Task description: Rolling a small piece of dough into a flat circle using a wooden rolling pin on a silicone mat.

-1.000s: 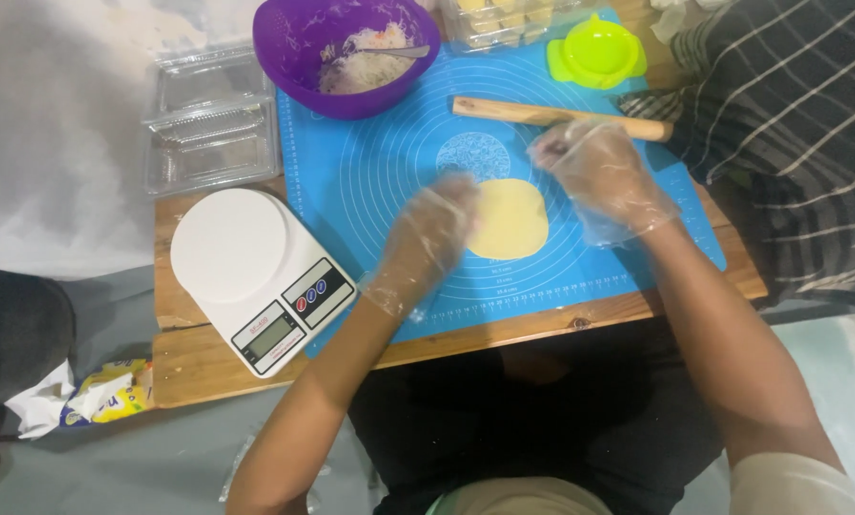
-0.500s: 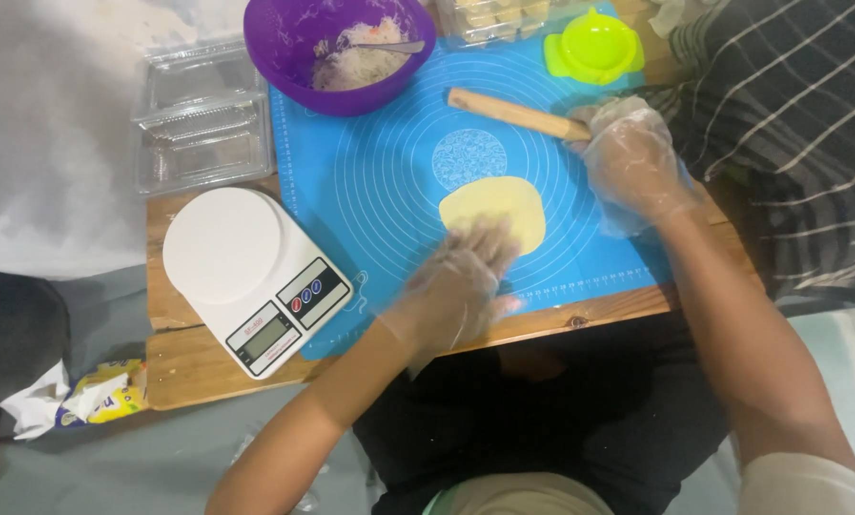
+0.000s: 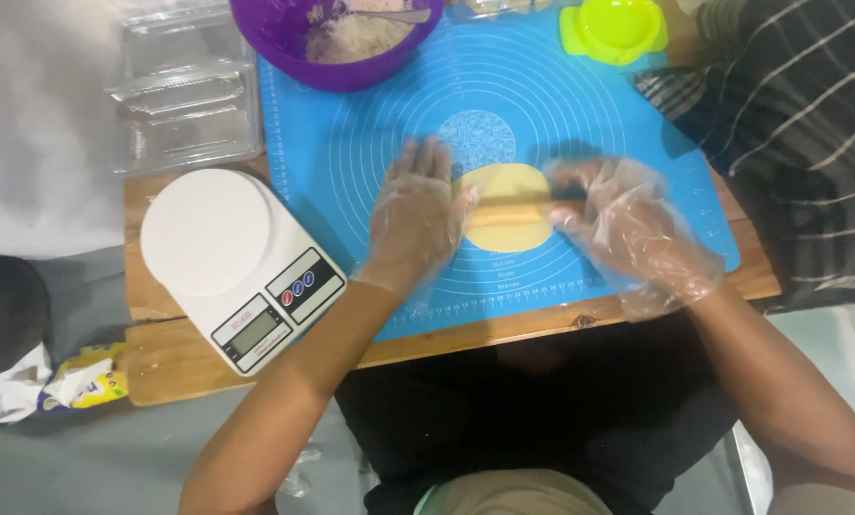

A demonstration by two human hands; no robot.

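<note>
**Rolling pin's back on the dough**

Watching the head cam feed from my end. Biggest thing in view is the blue silicone mat (image 3: 637,124) over a low wooden table (image 3: 256,367), grey floor all round, and somebody in a striped garment (image 3: 799,114) sitting at the far right edge. White kitchen scale (image 3: 237,262) sits on the table's left side, clear plastic boxes (image 3: 184,91) behind it, a purple bowl (image 3: 285,48) of crumbly filling up top and a lime-green press mould (image 3: 616,29) near the top right.

What changed: half a second ago the right hand was fetching the wooden rolling pin (image 3: 513,210) from up the mat and the left was off near the edge. Now the pin lies across the flat yellow dough round (image 3: 508,181) mid-mat. Left hand (image 3: 418,215) and right hand (image 3: 628,229), both in thin clear gloves, press flat-palmed on its ends, fingers spread, not curled round it. So I'd say it's rolling time again.
</note>
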